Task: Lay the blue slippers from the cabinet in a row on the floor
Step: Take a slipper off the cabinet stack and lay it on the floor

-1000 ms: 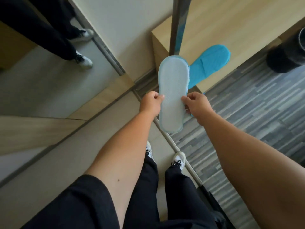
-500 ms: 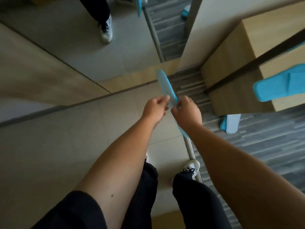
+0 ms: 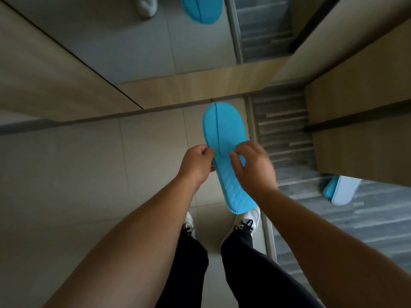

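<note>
Blue slipper (image 3: pixel 224 138) pinched by left hand (image 3: pixel 196 164), right hand (image 3: pixel 253 168).

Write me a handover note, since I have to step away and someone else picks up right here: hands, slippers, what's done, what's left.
Left hand: pinching the left edge of the held blue slipper.
Right hand: gripping its right edge, mid-length.
That slipper is in the air over the tiled floor, blue side up, toe pointing away.
A second slipper lies by the wooden cabinet on the striped floor, pale sole showing.
Done: none laid in a row yet.
Left: set this one down, line up the others beside it.
</note>
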A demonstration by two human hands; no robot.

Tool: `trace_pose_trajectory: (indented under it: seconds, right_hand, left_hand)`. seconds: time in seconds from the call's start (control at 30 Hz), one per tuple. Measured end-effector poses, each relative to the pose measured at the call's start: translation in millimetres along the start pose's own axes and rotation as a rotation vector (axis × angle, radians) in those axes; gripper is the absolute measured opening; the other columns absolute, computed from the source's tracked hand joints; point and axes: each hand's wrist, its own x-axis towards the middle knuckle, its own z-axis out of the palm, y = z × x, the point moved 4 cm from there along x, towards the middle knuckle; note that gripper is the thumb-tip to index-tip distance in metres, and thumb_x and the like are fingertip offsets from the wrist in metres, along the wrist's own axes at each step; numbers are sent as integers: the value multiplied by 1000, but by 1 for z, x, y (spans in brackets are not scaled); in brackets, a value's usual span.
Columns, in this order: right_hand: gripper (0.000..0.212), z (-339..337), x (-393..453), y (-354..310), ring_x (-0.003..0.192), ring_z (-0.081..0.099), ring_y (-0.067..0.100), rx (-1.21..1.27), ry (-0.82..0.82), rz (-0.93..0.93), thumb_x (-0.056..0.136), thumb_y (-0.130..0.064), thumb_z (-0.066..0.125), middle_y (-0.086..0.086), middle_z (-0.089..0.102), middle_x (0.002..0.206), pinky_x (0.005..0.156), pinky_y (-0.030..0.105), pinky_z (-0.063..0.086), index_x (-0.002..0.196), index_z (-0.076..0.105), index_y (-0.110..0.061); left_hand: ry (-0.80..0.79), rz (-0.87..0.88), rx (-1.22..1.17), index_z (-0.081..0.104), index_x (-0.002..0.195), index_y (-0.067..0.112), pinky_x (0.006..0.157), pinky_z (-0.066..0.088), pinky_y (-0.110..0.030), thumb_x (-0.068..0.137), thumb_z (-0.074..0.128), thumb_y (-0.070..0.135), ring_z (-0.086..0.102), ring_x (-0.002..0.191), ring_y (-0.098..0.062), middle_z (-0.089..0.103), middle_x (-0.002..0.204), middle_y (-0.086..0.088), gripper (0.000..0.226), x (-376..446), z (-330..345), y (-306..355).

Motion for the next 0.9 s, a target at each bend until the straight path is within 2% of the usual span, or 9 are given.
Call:
trace_pose_trajectory:
  seconds: [0.1, 0.17, 0.2, 0.27, 0.4, 0.6, 0.7, 0.8, 0.9]
  right_hand:
    - [31, 27, 33, 78, 109, 59, 28, 75, -25, 347, 93, -23, 62, 13, 61, 120, 90, 30, 42, 119, 64, -6]
    - [41, 55, 50, 124, 109, 62, 25, 200, -174, 570, 94, -30, 60, 8, 64, 120, 94, 30, 44, 130, 58, -11]
    - [40, 69, 57, 140, 105, 64, 25, 270, -228, 601, 93, -33, 60, 7, 68, 116, 96, 38, 49, 128, 60, -14]
    - [28, 94, 69, 167, 95, 69, 28, 360, -260, 597, 90, -31, 61, 8, 72, 103, 89, 51, 55, 114, 68, -18]
    - [10, 125, 88, 200, 93, 70, 34, 484, -235, 625, 90, -19, 66, 13, 73, 98, 84, 55, 57, 98, 71, -15]
    - [16, 158, 121, 237, 85, 69, 37, 374, -209, 603, 83, -29, 67, 14, 72, 87, 79, 56, 57, 80, 69, -13]
    - [14, 169, 138, 252, 85, 69, 31, 284, -200, 577, 86, -27, 67, 10, 73, 88, 81, 53, 56, 85, 72, -14]
    - [22, 175, 155, 263, 79, 67, 36, 181, -176, 525, 86, -22, 67, 20, 69, 80, 75, 51, 56, 81, 70, -1]
    - [22, 182, 170, 272, 75, 61, 29, 99, -194, 509, 88, -24, 66, 12, 65, 76, 65, 33, 47, 82, 69, -3]
  left_hand:
    - [-43, 15, -24, 64, 90, 11, 79, 58, -32, 100, 43, 15, 69, 88, -22, 70, 100, -8, 24, 53, 15, -24]
    - [-67, 12, -42, 64, 98, 6, 81, 57, -33, 100, 42, 13, 68, 90, -24, 69, 103, -10, 23, 88, 28, -41]
    - [-74, 13, -42, 64, 100, 5, 82, 57, -33, 100, 42, 13, 68, 90, -24, 69, 103, -11, 23, 105, 35, -49]
    - [-90, 25, -40, 64, 102, 5, 83, 57, -34, 100, 42, 13, 68, 91, -24, 70, 105, -12, 23, 136, 48, -64]
    - [-48, 29, -13, 65, 97, 9, 82, 57, -37, 100, 46, 15, 68, 93, -30, 70, 105, -17, 21, 188, 64, -86]
    - [104, 104, 234, 66, 83, 5, 80, 56, -50, 94, 56, 25, 69, 80, -30, 70, 82, -14, 25, 249, 71, -98]
    - [140, 133, 323, 66, 78, 7, 79, 56, -45, 92, 57, 27, 69, 80, -33, 71, 81, -15, 27, 272, 78, -98]
    - [143, 157, 379, 65, 77, 9, 79, 56, -45, 91, 56, 28, 69, 83, -34, 72, 84, -19, 25, 295, 87, -97]
    - [157, 183, 464, 67, 86, 8, 79, 54, -37, 93, 54, 28, 68, 87, -32, 72, 90, -16, 25, 313, 94, -93]
